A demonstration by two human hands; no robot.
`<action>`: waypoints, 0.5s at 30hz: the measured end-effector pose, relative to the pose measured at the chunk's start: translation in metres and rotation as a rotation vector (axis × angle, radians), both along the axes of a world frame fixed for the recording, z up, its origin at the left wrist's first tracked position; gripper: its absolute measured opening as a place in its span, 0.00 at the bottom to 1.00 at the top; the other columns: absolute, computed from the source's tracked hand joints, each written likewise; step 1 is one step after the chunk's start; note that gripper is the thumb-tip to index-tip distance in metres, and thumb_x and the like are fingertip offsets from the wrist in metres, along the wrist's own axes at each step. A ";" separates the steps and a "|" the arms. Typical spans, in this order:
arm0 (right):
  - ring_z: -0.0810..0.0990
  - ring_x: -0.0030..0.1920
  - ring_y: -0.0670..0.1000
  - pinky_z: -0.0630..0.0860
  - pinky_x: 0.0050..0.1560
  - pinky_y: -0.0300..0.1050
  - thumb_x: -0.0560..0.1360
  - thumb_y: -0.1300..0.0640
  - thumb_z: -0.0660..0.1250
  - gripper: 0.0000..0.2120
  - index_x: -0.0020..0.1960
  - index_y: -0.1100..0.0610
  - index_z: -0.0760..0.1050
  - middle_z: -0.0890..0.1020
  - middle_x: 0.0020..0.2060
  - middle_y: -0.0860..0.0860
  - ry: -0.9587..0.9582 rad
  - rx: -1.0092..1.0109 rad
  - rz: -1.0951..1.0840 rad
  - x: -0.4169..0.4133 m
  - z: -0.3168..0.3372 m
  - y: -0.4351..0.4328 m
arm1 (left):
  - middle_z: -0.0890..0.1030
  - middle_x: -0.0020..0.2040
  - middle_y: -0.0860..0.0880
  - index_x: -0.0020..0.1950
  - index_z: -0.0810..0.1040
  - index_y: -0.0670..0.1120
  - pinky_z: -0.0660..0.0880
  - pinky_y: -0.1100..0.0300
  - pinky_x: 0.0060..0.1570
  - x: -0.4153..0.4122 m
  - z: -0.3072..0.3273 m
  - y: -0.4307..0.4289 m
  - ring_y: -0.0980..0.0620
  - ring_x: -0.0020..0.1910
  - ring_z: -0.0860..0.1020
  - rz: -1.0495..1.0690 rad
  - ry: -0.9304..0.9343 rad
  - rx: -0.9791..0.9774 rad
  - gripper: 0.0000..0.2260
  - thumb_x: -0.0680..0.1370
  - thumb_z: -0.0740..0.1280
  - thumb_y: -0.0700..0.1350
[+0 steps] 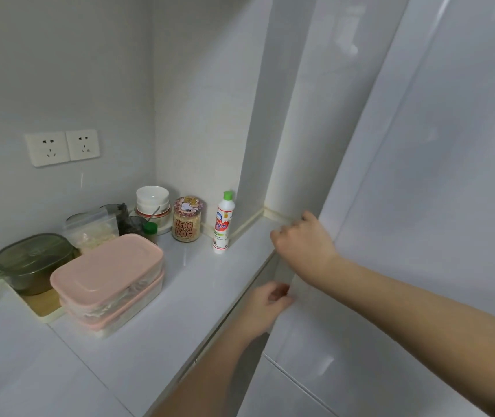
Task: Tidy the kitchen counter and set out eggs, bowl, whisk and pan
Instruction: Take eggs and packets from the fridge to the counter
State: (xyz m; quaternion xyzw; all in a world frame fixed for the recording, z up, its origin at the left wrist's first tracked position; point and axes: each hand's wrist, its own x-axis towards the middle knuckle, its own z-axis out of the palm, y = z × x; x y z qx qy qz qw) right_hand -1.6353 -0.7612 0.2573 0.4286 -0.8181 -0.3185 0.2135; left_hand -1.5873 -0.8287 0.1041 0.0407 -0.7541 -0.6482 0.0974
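Two hands hold the edge of the white fridge door (420, 206) with fingers curled round it, the right hand (303, 239) above and the left hand (265, 308) below, likely to pull it open for eggs, which I cannot see. White bowls (152, 197) sit stacked at the back of the bench (180, 296). Two pink boxes (108, 275) hold pale food.

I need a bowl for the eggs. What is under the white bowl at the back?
The white bowl sits stacked on a red-rimmed bowl, from which a thin utensil handle sticks out. What that lower bowl holds is hidden.
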 end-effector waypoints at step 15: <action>0.69 0.35 0.51 0.46 0.41 0.51 0.76 0.60 0.57 0.12 0.41 0.50 0.77 0.82 0.37 0.48 0.225 0.226 0.130 -0.003 0.021 0.025 | 0.79 0.43 0.50 0.49 0.76 0.47 0.73 0.66 0.42 0.002 0.011 0.023 0.55 0.41 0.77 0.023 0.012 0.064 0.02 0.79 0.65 0.41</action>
